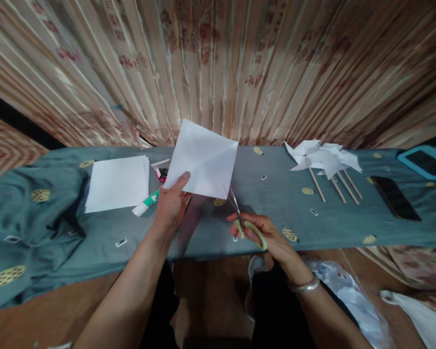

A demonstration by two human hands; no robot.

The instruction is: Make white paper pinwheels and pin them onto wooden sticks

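Observation:
My left hand (172,203) pinches a white square sheet of paper (203,157) near its lower left edge, thumb on top, and holds it above the table. Faint crease lines run across the sheet. In my right hand (265,232) is a pair of scissors (255,233) with pale green handles, fingers through the loops. The scissor blades are parted and meet the sheet's lower right corner. Close to my left hand lie a green and white glue stick (146,203) and a small red and white box (162,170) of dark bits.
A stack of white paper (118,184) lies at the left. Several paper pinwheels (325,157) on wooden sticks, a black phone (395,198) and a blue-framed device (427,162) are at the right. A curtain (218,72) hangs behind; a plastic bag (345,295) sits below.

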